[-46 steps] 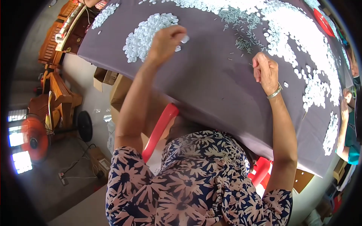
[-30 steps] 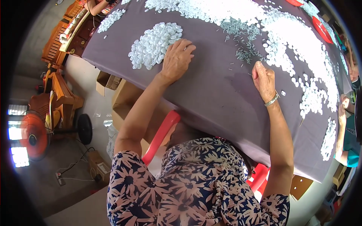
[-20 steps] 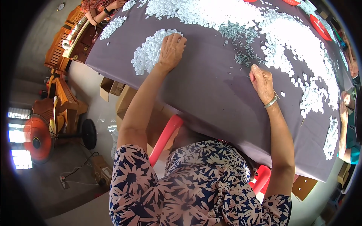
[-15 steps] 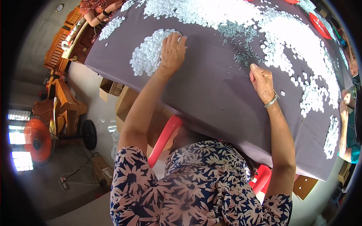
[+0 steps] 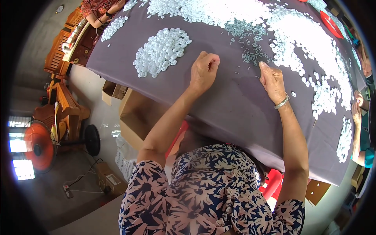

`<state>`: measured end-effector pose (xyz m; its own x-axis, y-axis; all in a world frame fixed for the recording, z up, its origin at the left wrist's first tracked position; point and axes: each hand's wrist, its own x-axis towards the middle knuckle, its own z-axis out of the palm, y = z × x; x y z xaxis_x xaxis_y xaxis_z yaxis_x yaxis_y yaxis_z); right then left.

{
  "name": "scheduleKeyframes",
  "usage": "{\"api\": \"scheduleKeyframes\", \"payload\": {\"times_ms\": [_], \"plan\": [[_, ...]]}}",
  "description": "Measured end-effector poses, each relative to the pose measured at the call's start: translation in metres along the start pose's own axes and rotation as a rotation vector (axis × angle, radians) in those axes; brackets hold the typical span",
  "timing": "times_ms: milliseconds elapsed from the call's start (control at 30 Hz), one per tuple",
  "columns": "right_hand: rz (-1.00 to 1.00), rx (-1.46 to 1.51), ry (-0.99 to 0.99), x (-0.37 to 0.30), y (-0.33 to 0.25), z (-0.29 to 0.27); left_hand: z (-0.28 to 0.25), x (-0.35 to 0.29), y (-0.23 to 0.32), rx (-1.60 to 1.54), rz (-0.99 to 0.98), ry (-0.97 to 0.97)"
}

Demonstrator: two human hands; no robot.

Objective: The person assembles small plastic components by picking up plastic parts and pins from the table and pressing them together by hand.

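My left hand (image 5: 204, 72) is over the dark tablecloth, right of a round pile of small white oval pieces (image 5: 158, 53). Its fingers are curled closed, and anything inside them is hidden. My right hand (image 5: 273, 83), with a bangle at the wrist, rests closed just below a scatter of small grey-green pins (image 5: 252, 56). Thumb and fingers are pressed together there; I cannot make out what they hold. One loose white piece (image 5: 293, 94) lies right of that wrist. A large heap of white pieces (image 5: 309, 43) arcs across the far and right side of the table.
A red tray (image 5: 331, 24) sits at the far right. One co-worker's arm (image 5: 100, 19) is at the far left, another's hands (image 5: 357, 107) at the right edge. Smaller white clusters (image 5: 344, 139) lie near them. A cardboard box (image 5: 135, 117) and a fan (image 5: 38, 147) stand left of the table.
My left hand has moved right and nearer to me, away from the round pile, with its fingers now curled in. My right hand has stayed almost in place.
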<state>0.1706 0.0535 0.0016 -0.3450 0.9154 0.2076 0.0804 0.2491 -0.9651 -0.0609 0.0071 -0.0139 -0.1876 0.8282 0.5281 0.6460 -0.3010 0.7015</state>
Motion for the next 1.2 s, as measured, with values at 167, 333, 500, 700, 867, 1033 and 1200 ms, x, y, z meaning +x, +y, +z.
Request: {"api": "scheduleKeyframes", "payload": {"times_ms": [167, 333, 500, 700, 867, 1033, 1200], "plan": [[0.028, 0.135, 0.154, 0.010, -0.023, -0.016, -0.009, -0.003, -0.002, 0.038, 0.075, -0.020], [-0.022, 0.267, 0.501, 0.023, -0.024, -0.074, -0.011, -0.001, 0.002, -0.017, 0.012, -0.062], [-0.311, -0.342, 0.522, 0.029, 0.011, -0.093, -0.007, -0.001, 0.005, -0.009, -0.022, -0.058], [-0.319, -0.910, 0.263, 0.025, 0.006, -0.070, -0.007, -0.003, 0.006, 0.025, -0.053, -0.078], [-0.419, -1.013, 0.131, 0.031, 0.017, -0.063, -0.006, -0.002, 0.007, 0.013, -0.057, -0.082], [-0.367, -1.110, 0.150, 0.030, 0.020, -0.065, -0.006, -0.002, 0.002, 0.020, -0.057, -0.082], [-0.309, -1.086, 0.172, 0.019, 0.018, -0.082, -0.007, -0.002, 0.004, 0.003, -0.038, -0.081]]}}
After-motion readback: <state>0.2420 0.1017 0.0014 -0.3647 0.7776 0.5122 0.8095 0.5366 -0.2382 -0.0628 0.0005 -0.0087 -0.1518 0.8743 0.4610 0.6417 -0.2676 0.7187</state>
